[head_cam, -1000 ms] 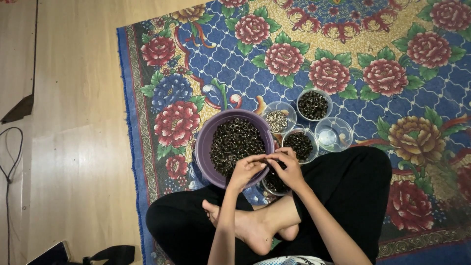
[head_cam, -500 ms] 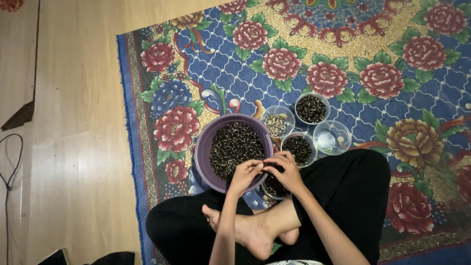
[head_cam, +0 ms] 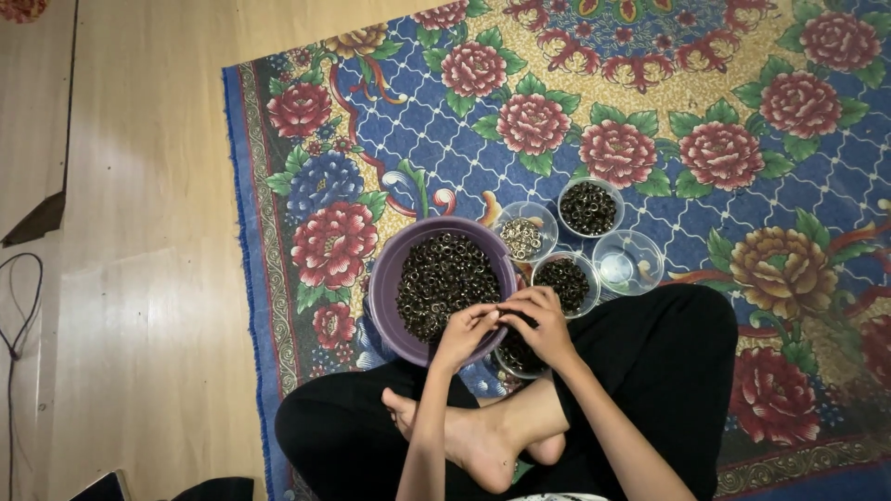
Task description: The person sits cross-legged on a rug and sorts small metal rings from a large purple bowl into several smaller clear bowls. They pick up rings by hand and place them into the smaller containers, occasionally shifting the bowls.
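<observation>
While both hands (head_cam: 506,329) pinch something unseen, purple bowl (head_cam: 385,288) brims with dark rings (head_cam: 444,283)

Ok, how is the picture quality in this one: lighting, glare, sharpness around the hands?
Head view: warm, uneven light, with a bright glare patch on the wooden floor at left and a darker right edge of the carpet; the purple bowl of small dark rings is fairly sharp; the left hand and right hand meet at its rim, what they pinch too small to resolve.

packages: none | labels: none | signs: none | screens: none
</observation>
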